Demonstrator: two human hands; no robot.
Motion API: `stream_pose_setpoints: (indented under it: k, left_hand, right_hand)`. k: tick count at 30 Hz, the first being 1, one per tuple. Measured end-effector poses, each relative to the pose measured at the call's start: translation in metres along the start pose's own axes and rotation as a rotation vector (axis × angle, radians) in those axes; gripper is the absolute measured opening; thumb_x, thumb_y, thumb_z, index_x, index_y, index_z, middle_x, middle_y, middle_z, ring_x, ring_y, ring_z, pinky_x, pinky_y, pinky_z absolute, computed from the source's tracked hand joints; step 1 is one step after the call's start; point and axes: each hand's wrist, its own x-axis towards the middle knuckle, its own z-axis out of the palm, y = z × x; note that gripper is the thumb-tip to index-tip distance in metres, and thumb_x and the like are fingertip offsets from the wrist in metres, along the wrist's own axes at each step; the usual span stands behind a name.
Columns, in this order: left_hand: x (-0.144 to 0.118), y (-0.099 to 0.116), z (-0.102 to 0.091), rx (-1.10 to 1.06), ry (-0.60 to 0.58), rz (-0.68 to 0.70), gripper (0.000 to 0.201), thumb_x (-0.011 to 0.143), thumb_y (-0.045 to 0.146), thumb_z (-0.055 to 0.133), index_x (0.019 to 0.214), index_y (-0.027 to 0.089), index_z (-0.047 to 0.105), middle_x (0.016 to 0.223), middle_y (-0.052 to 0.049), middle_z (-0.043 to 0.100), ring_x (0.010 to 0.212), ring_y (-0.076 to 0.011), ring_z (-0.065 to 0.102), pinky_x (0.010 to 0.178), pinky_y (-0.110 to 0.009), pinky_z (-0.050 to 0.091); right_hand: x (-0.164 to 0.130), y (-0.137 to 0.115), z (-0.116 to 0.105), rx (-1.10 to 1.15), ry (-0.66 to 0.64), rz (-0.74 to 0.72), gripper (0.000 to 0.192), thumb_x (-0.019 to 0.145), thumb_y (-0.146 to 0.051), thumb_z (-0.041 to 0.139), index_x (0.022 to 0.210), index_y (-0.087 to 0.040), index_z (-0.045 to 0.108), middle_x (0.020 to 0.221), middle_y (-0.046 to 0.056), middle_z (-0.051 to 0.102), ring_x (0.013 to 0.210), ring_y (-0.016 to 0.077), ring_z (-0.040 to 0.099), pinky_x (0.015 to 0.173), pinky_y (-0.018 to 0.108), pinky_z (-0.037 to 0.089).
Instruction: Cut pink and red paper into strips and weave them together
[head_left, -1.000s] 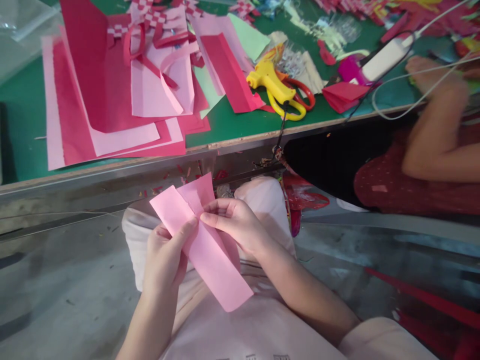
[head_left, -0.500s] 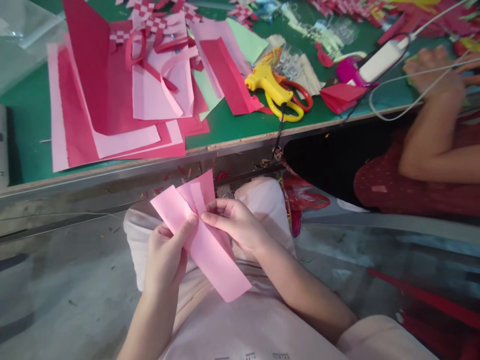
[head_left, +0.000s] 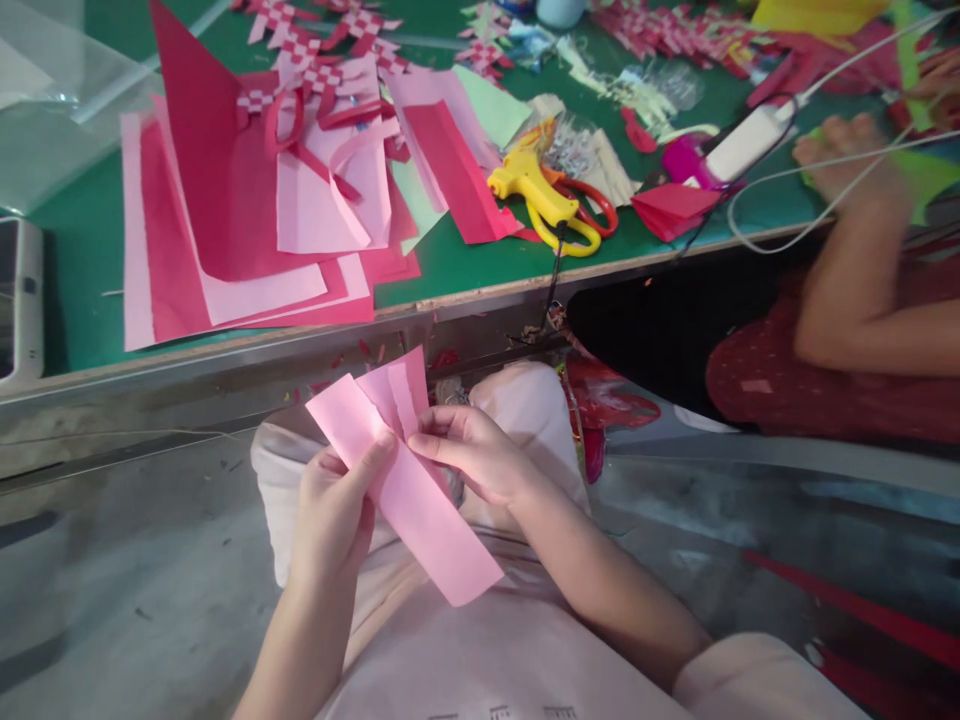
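Observation:
Over my lap I hold a long pink paper strip (head_left: 420, 510), torn partway down from its upper end. My left hand (head_left: 330, 515) pinches the left part with thumb on top. My right hand (head_left: 476, 450) pinches the right part just beside the tear. The strip's free end hangs toward my knees. Both hands sit below the front edge of the green table (head_left: 480, 262).
Red and pink paper sheets (head_left: 240, 220) pile up on the table. Yellow scissors (head_left: 547, 195) and red-handled scissors lie to their right. Woven paper pieces lie at the back. Another person's arm (head_left: 855, 270) works at the right, near white cables and a white device (head_left: 746, 140).
The tear at the strip's top has grown a little, with another narrow split showing. The view has tilted up slightly. The other person's hand has shifted on the table.

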Motion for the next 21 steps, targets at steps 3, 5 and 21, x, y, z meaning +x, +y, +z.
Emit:
stream_pose_setpoints:
  k: [3, 5, 21]
  left_hand:
    - [-0.0003, 0.002, 0.0002, 0.007, -0.006, 0.004, 0.033, 0.054, 0.026, 0.086, 0.079, 0.01, 0.072, 0.074, -0.007, 0.072, 0.069, -0.0178, 0.067, 0.066, -0.026, 0.055]
    - [0.0004, 0.0026, -0.0003, 0.009, -0.011, 0.003, 0.033, 0.053, 0.025, 0.086, 0.079, 0.011, 0.072, 0.075, -0.006, 0.073, 0.07, -0.0182, 0.068, 0.067, -0.026, 0.055]
    - [0.0034, -0.0004, -0.0073, 0.158, -0.073, -0.006, 0.048, 0.053, 0.034, 0.086, 0.09, 0.009, 0.068, 0.078, -0.01, 0.072, 0.068, -0.0222, 0.068, 0.062, -0.03, 0.056]
  right_hand:
    - [0.0001, -0.0011, 0.0003, 0.006, 0.012, -0.007, 0.034, 0.055, -0.037, 0.084, 0.073, -0.016, 0.064, 0.072, -0.002, 0.062, 0.067, 0.0094, 0.056, 0.068, 0.024, 0.044]
    - [-0.0001, -0.0025, -0.0008, -0.01, 0.023, -0.001, 0.036, 0.053, -0.036, 0.086, 0.073, -0.016, 0.064, 0.073, -0.002, 0.063, 0.069, 0.0099, 0.057, 0.07, 0.025, 0.044]
    - [0.0023, -0.0012, -0.0017, -0.215, 0.084, -0.121, 0.029, 0.063, -0.038, 0.078, 0.074, -0.015, 0.065, 0.074, 0.0, 0.064, 0.069, 0.0105, 0.056, 0.068, 0.025, 0.042]
